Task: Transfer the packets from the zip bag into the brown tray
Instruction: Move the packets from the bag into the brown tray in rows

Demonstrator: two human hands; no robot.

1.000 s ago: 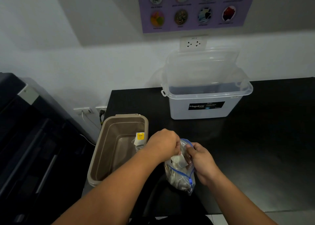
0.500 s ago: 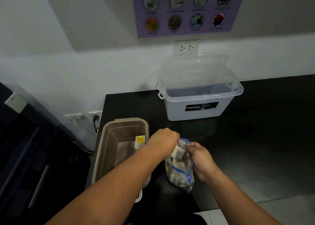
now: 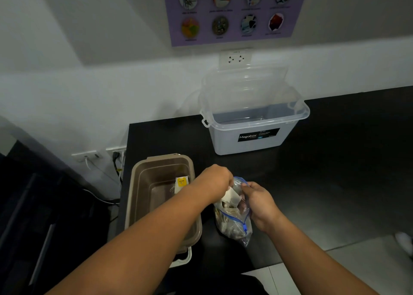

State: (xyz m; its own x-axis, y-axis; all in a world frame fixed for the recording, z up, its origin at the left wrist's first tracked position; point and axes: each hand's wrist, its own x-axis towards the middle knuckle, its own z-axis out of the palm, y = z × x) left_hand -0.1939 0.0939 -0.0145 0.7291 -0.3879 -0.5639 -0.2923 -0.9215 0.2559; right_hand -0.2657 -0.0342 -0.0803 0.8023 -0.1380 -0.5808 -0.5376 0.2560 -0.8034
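A clear zip bag (image 3: 234, 225) with a blue zipper stands on the black counter, holding several pale packets. My right hand (image 3: 260, 202) grips the bag's open rim on its right side. My left hand (image 3: 215, 181) is at the bag's mouth, fingers closed on a pale packet (image 3: 231, 197) that sticks half out of the opening. To the left sits the brown tray (image 3: 143, 183), with one yellow-labelled packet (image 3: 180, 182) leaning inside its right wall. My left forearm crosses over the tray's near right corner.
A clear Megabox storage box (image 3: 257, 136) with its lid up stands at the back of the counter. The counter's left edge runs just beside the tray, with wall sockets and cables (image 3: 116, 160) below. Dark furniture (image 3: 33, 216) fills the left.
The camera view has shifted slightly. My left hand has drawn a pale packet a little further up out of the bag's mouth. My right hand still holds the bag's rim.
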